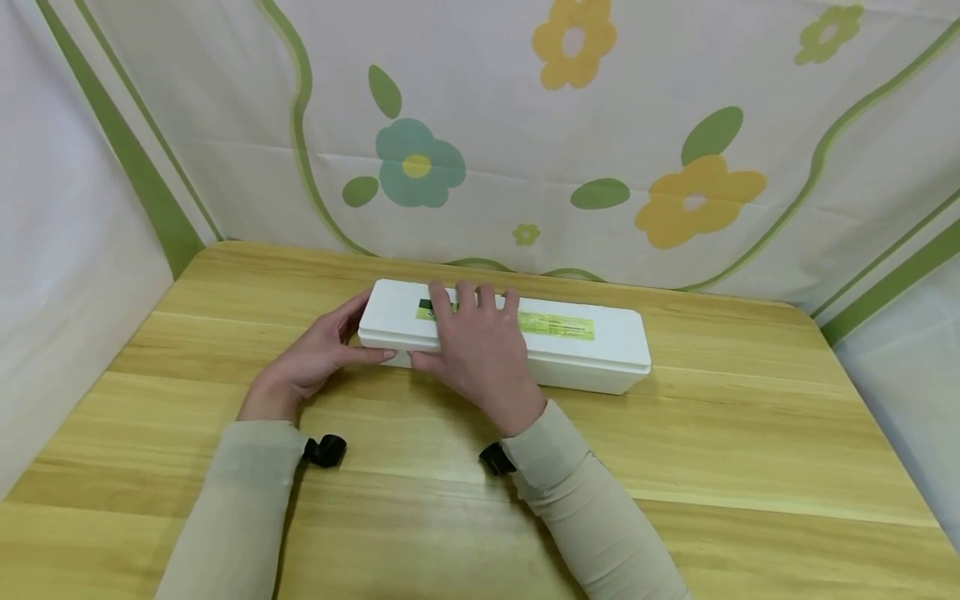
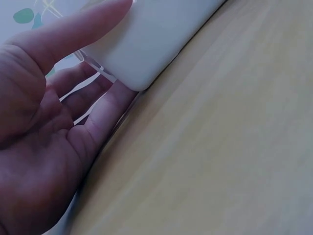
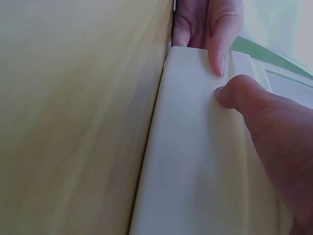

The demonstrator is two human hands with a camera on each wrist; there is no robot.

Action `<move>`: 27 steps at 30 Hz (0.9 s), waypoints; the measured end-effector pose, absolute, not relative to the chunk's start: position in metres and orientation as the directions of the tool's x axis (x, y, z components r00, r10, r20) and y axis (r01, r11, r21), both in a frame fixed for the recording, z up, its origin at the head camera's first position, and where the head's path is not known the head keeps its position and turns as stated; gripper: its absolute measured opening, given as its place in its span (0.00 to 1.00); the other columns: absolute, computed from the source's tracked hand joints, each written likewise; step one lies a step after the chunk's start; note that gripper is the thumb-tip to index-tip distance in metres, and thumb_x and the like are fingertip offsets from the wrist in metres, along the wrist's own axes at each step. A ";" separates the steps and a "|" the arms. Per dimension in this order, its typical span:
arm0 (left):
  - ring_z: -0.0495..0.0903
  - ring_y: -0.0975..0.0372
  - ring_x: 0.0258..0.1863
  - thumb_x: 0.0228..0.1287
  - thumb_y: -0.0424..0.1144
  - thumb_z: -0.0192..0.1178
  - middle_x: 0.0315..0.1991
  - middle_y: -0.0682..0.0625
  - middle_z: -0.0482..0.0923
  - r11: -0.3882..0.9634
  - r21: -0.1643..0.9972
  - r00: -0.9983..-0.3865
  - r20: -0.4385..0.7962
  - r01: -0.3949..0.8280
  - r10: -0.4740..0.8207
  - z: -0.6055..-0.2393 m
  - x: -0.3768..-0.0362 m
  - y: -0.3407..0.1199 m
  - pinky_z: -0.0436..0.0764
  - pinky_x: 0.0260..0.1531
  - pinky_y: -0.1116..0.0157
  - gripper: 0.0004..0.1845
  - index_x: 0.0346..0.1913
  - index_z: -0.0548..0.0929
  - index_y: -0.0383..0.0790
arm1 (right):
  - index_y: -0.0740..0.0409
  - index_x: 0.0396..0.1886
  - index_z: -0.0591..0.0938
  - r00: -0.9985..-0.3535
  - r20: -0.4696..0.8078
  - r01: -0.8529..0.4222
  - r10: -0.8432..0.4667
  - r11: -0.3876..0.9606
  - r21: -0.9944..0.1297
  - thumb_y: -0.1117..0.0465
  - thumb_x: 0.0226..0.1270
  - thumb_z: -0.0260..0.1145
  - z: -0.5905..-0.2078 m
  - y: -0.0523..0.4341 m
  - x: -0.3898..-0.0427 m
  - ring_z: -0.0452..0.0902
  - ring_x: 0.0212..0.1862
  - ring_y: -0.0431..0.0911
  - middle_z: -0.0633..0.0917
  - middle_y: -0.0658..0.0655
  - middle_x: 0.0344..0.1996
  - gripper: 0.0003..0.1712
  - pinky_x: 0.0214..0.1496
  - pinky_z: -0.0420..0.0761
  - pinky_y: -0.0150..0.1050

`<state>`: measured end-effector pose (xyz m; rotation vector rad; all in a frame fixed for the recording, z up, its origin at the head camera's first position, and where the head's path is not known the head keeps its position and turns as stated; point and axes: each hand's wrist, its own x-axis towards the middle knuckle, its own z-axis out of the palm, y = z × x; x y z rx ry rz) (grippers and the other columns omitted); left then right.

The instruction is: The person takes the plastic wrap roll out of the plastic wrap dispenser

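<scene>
A long white box [image 1: 622, 337] with a lid lies on the wooden table, a yellow-green label [image 1: 558, 326] on its top. My left hand [image 1: 311, 358] grips the left end, thumb on the front wall and the other fingers round the end, as the left wrist view shows at the box's corner [image 2: 146, 54]. Over the lid spreads my right hand [image 1: 483, 354], its fingers reaching the far top edge and its thumb on the front wall, so it holds the box across its width. In the right wrist view both thumbs sit close together on the front wall [image 3: 190, 147].
The wooden table [image 1: 750, 433] extends on all sides of the box. Behind it hangs a white curtain [image 1: 495, 108] printed with flowers, close to the table's back edge. Black wrist cameras [image 1: 326, 451] sit at both sleeves.
</scene>
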<state>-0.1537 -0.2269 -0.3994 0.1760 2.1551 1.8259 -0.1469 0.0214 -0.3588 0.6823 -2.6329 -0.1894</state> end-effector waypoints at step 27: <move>0.55 0.55 0.81 0.62 0.32 0.79 0.83 0.52 0.60 0.187 0.980 -0.946 -0.129 -0.075 0.297 -0.399 -0.151 -0.224 0.57 0.80 0.47 0.56 0.87 0.58 0.59 | 0.43 0.76 0.74 -0.753 0.441 -0.467 -0.488 0.869 0.165 0.11 0.58 0.59 -0.354 0.030 -0.153 0.83 0.61 0.59 0.86 0.58 0.58 0.58 0.57 0.80 0.59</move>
